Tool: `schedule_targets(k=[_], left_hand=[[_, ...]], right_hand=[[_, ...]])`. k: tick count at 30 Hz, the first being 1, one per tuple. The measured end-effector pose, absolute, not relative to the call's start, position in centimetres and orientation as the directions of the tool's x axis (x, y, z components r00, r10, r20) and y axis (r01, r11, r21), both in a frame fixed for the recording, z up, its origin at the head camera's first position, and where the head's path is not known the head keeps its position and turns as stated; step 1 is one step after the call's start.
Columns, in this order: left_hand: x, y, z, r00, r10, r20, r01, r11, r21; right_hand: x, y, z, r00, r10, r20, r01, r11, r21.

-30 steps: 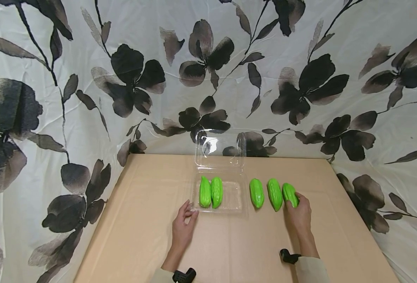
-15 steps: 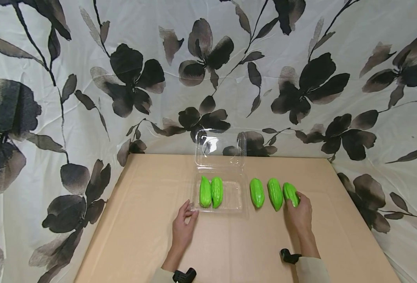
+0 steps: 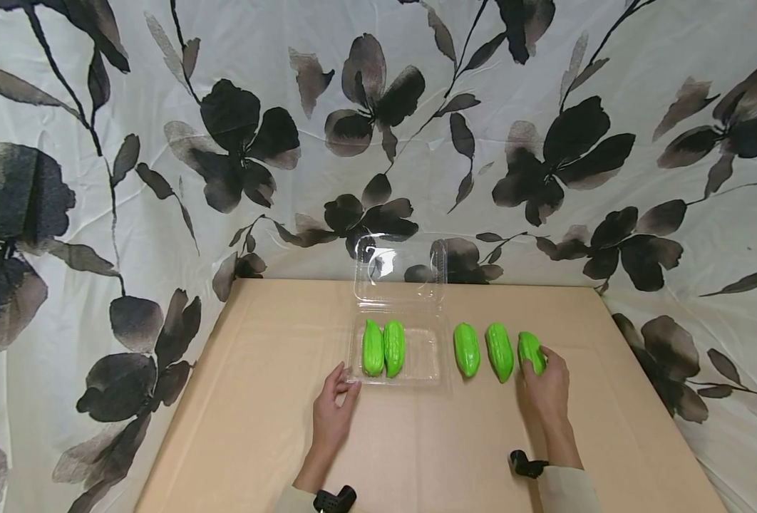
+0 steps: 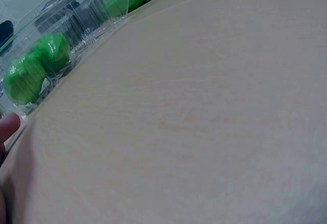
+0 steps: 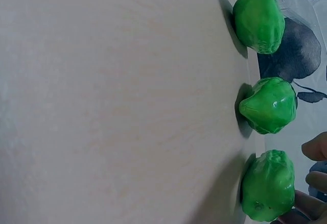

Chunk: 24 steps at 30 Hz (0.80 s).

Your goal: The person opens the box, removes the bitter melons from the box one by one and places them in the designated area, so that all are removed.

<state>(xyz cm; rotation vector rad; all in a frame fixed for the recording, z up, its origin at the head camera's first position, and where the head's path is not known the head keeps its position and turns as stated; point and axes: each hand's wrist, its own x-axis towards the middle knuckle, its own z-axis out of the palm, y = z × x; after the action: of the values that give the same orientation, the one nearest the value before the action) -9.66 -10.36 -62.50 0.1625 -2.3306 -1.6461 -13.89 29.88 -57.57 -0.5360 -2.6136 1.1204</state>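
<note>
A clear hinged plastic container [image 3: 423, 360] lies with its lid [image 3: 410, 271] raised at the back. Two green bitter gourds [image 3: 373, 348] lie side by side in its left half. My left hand [image 3: 332, 413] holds its front left corner between thumb and fingers. To the container's right, two more gourds [image 3: 466, 350] [image 3: 499, 353] lie on the table, apart. My right hand [image 3: 548, 385] grips the rightmost gourd [image 3: 529, 350] between thumb and fingers. The right wrist view shows fingers [image 5: 309, 203] beside that gourd [image 5: 268, 185]; the left wrist view shows a fingertip [image 4: 9, 126] at the container's corner.
The light brown tabletop [image 3: 417, 449] carries everything. A white cloth [image 3: 468, 171] with dark flowers hangs behind and at both sides. Each wrist wears a small black camera [image 3: 335, 499].
My right hand and the rightmost gourd have shifted slightly to the right, widening the gap to the neighbouring gourd. My left hand and the container have stayed in place.
</note>
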Motion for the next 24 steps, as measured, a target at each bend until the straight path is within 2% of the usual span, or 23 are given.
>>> schedule_targets(k=[24], left_hand=[[-9.7,-10.3,-62.5,-0.953,-0.257,0.162,0.066,0.346,0.936]], right_hand=[[-13.9,29.3,-56.4,-0.906,0.413,0.097,0.202,0.621,-0.757]])
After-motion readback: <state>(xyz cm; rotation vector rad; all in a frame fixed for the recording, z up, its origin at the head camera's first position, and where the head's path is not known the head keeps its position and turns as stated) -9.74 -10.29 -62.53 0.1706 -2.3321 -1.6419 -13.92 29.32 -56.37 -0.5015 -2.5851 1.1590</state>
